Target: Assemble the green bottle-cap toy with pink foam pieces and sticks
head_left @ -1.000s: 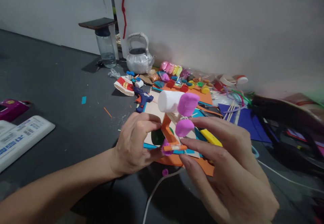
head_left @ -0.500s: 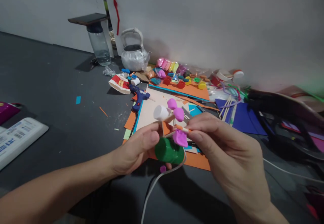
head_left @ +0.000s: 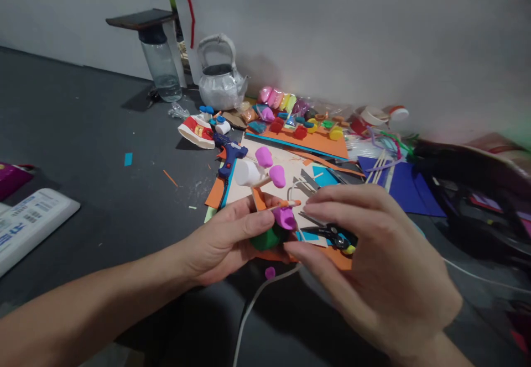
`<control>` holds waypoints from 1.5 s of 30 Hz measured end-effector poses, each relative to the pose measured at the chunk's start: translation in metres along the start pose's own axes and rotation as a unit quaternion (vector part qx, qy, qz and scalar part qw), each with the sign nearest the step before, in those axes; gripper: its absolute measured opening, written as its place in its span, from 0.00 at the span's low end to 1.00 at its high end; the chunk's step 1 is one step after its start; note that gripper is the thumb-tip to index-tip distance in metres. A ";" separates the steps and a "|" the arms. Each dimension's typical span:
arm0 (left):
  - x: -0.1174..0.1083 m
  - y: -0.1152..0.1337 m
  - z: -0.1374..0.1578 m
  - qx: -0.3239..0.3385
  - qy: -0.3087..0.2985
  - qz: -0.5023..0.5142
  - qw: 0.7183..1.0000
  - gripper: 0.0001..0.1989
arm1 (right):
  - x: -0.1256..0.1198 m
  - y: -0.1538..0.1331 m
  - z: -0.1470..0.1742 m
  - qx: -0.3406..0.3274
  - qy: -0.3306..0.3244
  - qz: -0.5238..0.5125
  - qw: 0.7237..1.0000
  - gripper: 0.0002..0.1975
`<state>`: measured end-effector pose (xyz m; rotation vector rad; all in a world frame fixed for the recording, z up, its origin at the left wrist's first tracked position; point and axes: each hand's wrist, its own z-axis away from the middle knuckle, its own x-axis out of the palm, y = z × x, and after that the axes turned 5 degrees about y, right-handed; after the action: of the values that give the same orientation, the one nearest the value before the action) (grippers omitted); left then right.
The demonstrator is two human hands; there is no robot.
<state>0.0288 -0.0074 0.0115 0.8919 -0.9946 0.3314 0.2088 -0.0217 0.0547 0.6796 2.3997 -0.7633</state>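
Note:
My left hand (head_left: pixel 226 240) is closed around a small craft model of clay and card, its thumb lying against a thin orange-and-white stick (head_left: pixel 290 204). A white cylinder (head_left: pixel 248 173) and two pink clay lumps (head_left: pixel 277 176) rise from the model's upper part. Lower down, a squarish pink clay piece (head_left: pixel 285 218) sits in front of a green cylinder (head_left: pixel 267 240), partly hidden by my fingers. Just right of the model is my right hand (head_left: pixel 385 262), with thumb and fingers apart and nothing between them.
Black pliers (head_left: pixel 338 237) lie beyond my right hand. A blue glue gun (head_left: pixel 229 157) rests left of the cream sheet. Further back stand a kettle (head_left: pixel 221 88) and a water bottle (head_left: pixel 161 68). Colourful clay packs (head_left: pixel 277 99) lie by the wall. A white cable (head_left: pixel 249 312) crosses the front.
My right hand has let go of the orange-and-white stick and opened, moving slightly right. The left thumb has moved onto the stick, and the model has shifted a little left.

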 end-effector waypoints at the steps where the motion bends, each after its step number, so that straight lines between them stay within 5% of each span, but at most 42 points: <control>1: 0.001 -0.001 0.000 0.007 0.013 -0.002 1.000 0.14 | 0.001 -0.002 0.000 -0.029 -0.002 0.043 0.999 0.15; 5: 0.001 -0.003 0.000 0.015 0.018 -0.007 1.000 0.14 | 0.005 -0.005 -0.002 -0.058 0.017 0.124 0.990 0.10; 16: 0.003 -0.001 0.000 0.012 -0.008 0.016 1.000 0.06 | 0.007 0.001 -0.002 -0.106 0.008 0.115 0.988 0.09; 21: 0.004 0.000 0.001 0.018 -0.010 0.012 1.000 0.08 | 0.002 -0.004 0.000 -0.009 -0.004 0.065 0.998 0.13; 25: 0.003 -0.001 0.000 0.012 -0.032 0.017 0.999 0.08 | 0.003 -0.005 -0.001 0.089 -0.022 -0.028 0.995 0.03; 36: 0.002 -0.006 0.000 0.033 -0.014 -0.005 0.999 0.07 | 0.006 -0.007 -0.006 0.257 -0.025 -0.162 0.952 0.03; 45: 0.005 -0.005 -0.001 0.077 0.030 -0.013 0.997 0.09 | 0.001 -0.002 -0.010 0.351 -0.095 -0.224 0.904 0.12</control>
<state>0.0352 -0.0109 0.0133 1.0272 -0.9104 0.4151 0.2038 -0.0162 0.0618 0.2670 2.0857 -1.8460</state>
